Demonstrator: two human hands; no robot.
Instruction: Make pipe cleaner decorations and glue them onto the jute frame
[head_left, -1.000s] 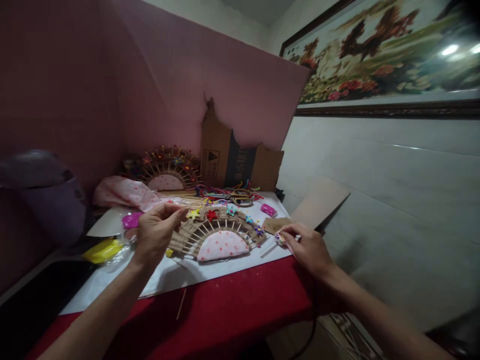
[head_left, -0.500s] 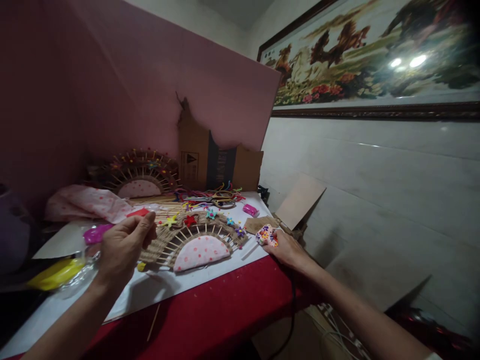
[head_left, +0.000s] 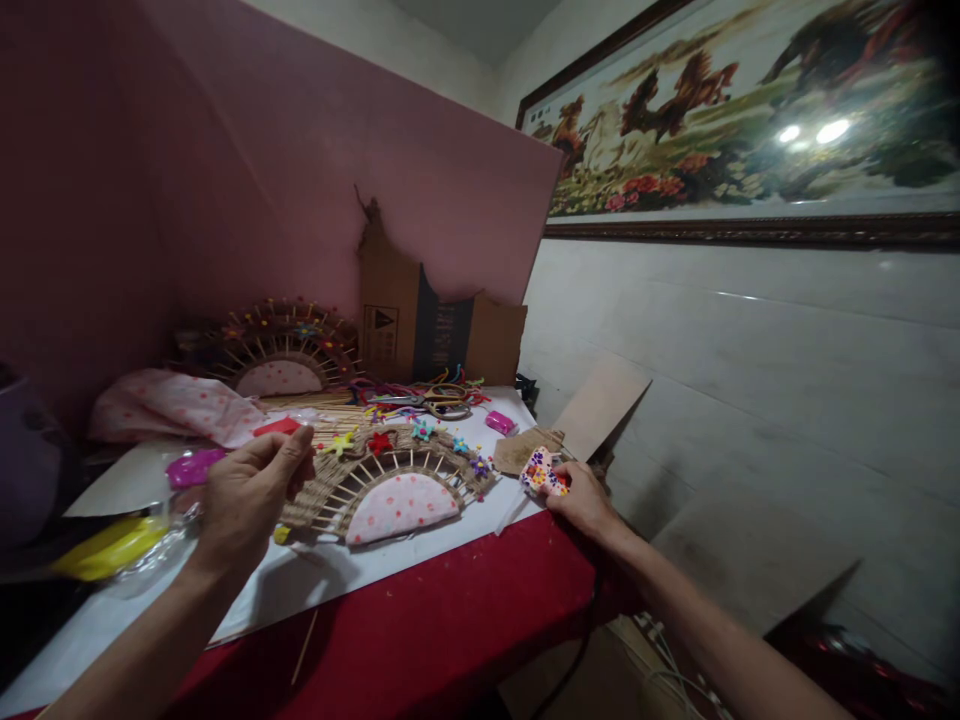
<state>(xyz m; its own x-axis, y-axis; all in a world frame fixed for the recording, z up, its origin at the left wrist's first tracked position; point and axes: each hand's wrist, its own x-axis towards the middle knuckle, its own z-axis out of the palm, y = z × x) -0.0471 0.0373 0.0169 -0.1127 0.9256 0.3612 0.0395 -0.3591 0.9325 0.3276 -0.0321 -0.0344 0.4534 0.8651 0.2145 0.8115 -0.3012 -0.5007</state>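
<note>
My left hand (head_left: 251, 490) is raised over the left part of the table, thumb and fingers pinched together; what they hold, if anything, is too small to make out. My right hand (head_left: 589, 500) is closed round a flower-patterned glue gun (head_left: 541, 472) at the table's right edge, and a clear glue stick (head_left: 511, 512) points out of it towards the lower left. Between my hands lies a half-round fan-like piece (head_left: 405, 508) with a pink dotted centre, thin sticks and a woven twine band. Coloured stars, among them a red star (head_left: 379, 441), sit along its band.
A similar fan piece (head_left: 281, 375) stands at the back left beside dotted cloth (head_left: 176, 405). Scissors (head_left: 442, 402) lie behind, near torn cardboard (head_left: 390, 310). Clay packets, one yellow (head_left: 112, 550), are at left. A stick (head_left: 304, 648) lies on the red cloth (head_left: 420, 620); a dark cord hangs at right.
My right hand has shifted slightly to the right with the glue gun, which has turned a little. My left hand keeps its pinch in nearly the same place.
</note>
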